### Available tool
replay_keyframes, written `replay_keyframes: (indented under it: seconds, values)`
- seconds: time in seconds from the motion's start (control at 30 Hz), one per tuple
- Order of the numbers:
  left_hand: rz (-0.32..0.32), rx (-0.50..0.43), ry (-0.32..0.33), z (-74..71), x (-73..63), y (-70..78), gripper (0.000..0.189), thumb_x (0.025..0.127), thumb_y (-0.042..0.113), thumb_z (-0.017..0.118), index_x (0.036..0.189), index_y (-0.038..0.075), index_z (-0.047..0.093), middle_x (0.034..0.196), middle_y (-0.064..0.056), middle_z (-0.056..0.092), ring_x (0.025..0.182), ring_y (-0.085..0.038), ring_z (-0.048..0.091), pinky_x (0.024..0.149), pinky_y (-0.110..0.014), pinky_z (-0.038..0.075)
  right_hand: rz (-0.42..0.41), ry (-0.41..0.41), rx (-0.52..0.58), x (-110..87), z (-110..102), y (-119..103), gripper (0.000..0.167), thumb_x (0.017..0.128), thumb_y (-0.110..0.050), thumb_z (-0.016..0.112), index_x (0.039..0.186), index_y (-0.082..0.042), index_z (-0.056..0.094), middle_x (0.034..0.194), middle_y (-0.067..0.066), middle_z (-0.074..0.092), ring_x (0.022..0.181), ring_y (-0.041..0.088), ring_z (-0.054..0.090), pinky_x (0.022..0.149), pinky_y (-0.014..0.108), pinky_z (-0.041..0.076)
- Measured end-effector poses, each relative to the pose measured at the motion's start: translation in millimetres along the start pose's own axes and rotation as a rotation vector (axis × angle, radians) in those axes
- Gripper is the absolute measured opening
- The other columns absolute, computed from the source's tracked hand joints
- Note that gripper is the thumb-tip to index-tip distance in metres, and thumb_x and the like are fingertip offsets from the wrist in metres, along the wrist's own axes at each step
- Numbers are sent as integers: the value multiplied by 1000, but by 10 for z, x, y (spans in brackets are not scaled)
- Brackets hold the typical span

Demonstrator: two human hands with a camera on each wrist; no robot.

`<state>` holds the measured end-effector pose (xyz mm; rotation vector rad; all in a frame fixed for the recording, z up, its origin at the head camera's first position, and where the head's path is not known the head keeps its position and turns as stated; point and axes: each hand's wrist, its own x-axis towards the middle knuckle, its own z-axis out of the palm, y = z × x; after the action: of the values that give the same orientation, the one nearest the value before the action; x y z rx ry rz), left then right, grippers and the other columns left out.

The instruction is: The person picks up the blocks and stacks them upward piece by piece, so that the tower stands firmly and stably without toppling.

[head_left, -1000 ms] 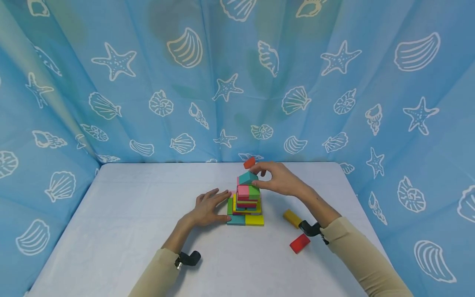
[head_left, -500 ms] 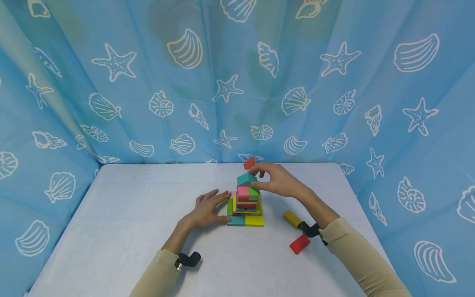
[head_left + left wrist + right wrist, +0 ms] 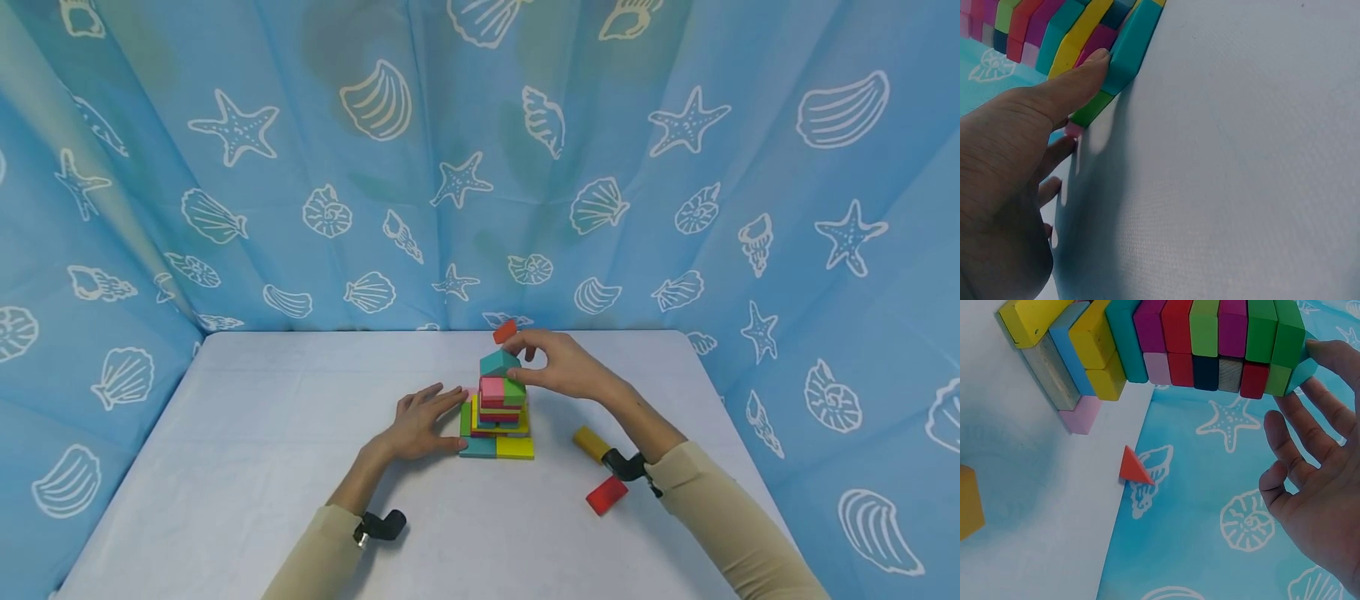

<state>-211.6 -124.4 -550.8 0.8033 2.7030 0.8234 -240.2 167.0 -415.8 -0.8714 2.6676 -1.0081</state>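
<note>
A tower of colourful wooden blocks [image 3: 492, 392] stands on a wider base of flat blocks [image 3: 514, 448] near the table's far middle. At its top sits a teal triangular block [image 3: 498, 362], pinched between the thumb and fingertips of my right hand [image 3: 566, 364]. The right wrist view shows part of that teal block [image 3: 1302, 372] past the green blocks. On the left side, my left hand [image 3: 420, 423] has its fingers spread, and its thumb touches a teal base block [image 3: 1127, 53]. The left fingertips reach the base's left edge near a pink block [image 3: 1073, 129].
Right of the tower lie a yellow block [image 3: 590, 442] and a red block [image 3: 606, 495], close to the right wrist's black camera [image 3: 624, 463]. An orange-red triangular block [image 3: 506, 332] lies behind the tower near the table's back edge. A blue shell-patterned curtain [image 3: 480, 167] hangs behind.
Over the last second my right hand and the teal triangular block have shifted slightly left on the tower top. The left hand stays at the base.
</note>
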Motion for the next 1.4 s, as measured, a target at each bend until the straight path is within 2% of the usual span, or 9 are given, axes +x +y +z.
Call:
replay_keyframes:
  seconds: [0.3,0.8,1.07,1.3,1.4]
  values:
    - [7,-7,3,7,0,7,85,87,54,71,157,23,36,162,0,35,152,-35,18,112,-65,15,-1,2,9,-3,17,-8,42,90,-34,76,128,-21,65,117,-6,65,105,18,55,77,34,54]
    - [0,-1,2,3,8,3,86,87,54,72,158,23,35,163,1,33,152,-35,17,113,-65,14,-7,-9,-3,-11,-21,-15,43,90,-36,75,129,-21,64,119,-4,65,108,22,56,80,34,53]
    - [-3,-9,-2,0,10,6,85,87,54,71,158,22,36,163,0,34,152,-35,17,113,-65,14,-6,-9,3,-5,-16,-7,43,90,-36,76,129,-21,65,119,-5,65,106,20,55,80,34,53]
    - [-20,-1,-9,4,13,5,86,87,56,71,158,24,34,163,2,33,153,-33,16,114,-64,13,2,-18,18,3,-11,22,43,90,-35,76,129,-21,64,119,-5,64,110,29,57,79,35,54]
    - [-17,-7,-9,4,10,5,85,87,55,71,158,24,35,163,1,33,153,-34,16,114,-64,13,6,-18,11,2,-9,31,45,90,-36,76,131,-21,64,119,-5,64,108,25,56,78,34,54]
